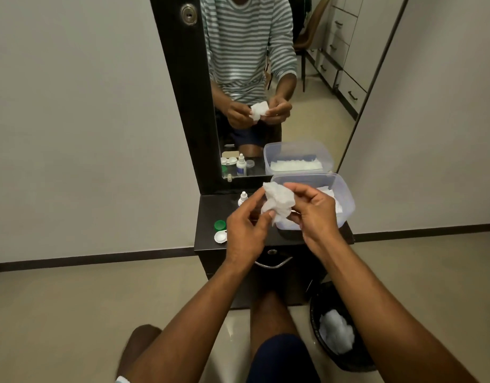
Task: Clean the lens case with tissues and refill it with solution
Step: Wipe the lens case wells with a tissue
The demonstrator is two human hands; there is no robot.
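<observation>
Dark vanity shelf [207, 217] below a mirror [307, 87] is carrying a solution bottle [242, 199], a green cap [219, 225] and a white cap [220, 237]. Both hands, left hand [245, 230] and right hand [314, 214], are pinching a crumpled tissue [278, 205], seemingly wiping; whether the lens case is inside cannot be told. Refilling looks to be coming next, calling for the bottle.
</observation>
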